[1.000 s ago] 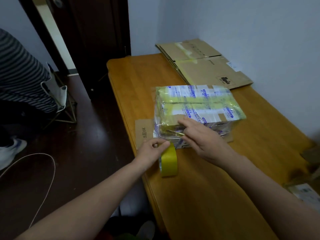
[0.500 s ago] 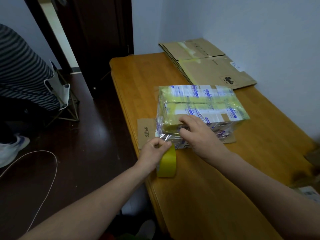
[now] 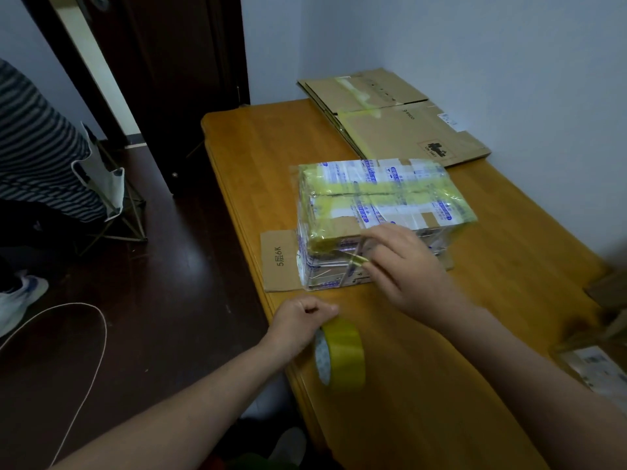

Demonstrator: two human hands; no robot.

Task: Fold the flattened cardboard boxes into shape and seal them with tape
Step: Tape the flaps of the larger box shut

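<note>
A folded cardboard box (image 3: 383, 201), heavily wrapped in yellowish and printed tape, sits on the wooden table (image 3: 424, 385). One brown flap marked "5层6K" (image 3: 280, 259) sticks out flat at its left. My left hand (image 3: 302, 320) grips a roll of yellow tape (image 3: 341, 354) standing on edge near the table's front left edge. My right hand (image 3: 403, 269) is at the box's near side and pinches a thin strip of tape (image 3: 354, 257) against it.
Flattened cardboard boxes (image 3: 390, 113) lie stacked at the table's far end against the wall. More cardboard and a printed package (image 3: 597, 364) sit at the right edge. A person in a striped top (image 3: 37, 147) and a folding stool (image 3: 108, 195) are on the left, with a cord (image 3: 98, 334) on the dark floor.
My left hand has pulled the tape roll back toward me, away from the box. My right hand stays at the box's near side, holding the tape strip there.
</note>
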